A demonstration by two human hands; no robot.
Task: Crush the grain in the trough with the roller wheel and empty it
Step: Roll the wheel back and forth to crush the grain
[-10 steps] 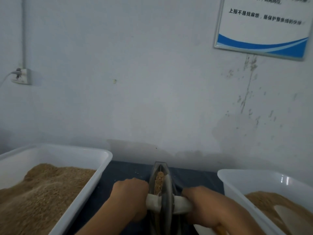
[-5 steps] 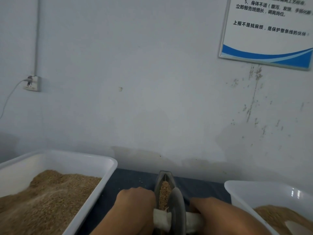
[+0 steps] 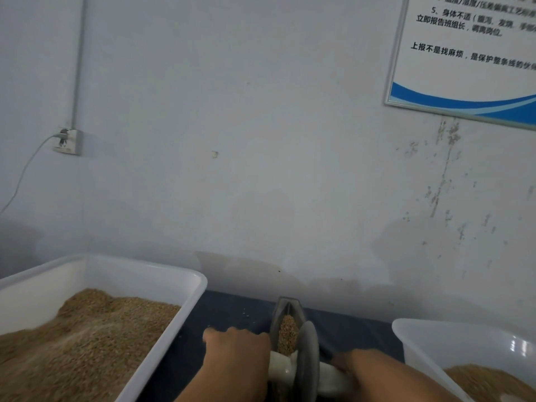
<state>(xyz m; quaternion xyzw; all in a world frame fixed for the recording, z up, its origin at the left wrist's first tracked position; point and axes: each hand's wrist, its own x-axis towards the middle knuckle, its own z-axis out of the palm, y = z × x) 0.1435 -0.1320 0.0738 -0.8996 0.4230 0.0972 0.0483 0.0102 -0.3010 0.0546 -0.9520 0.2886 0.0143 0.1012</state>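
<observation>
Both hands, left hand (image 3: 240,355) and right hand (image 3: 374,372), have fingers clamped on the roller wheel (image 3: 307,358) axle either side, pressing evenly over the trough (image 3: 287,309) grain (image 3: 287,335)

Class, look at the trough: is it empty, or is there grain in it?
Not empty: brown grain lies heaped in the trough beyond the wheel.

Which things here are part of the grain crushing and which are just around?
In use: grey metal trough; brown grain in it; grey roller wheel; left hand; right hand.

Just around: large white tray; white tub; wall socket; framed notice.
</observation>
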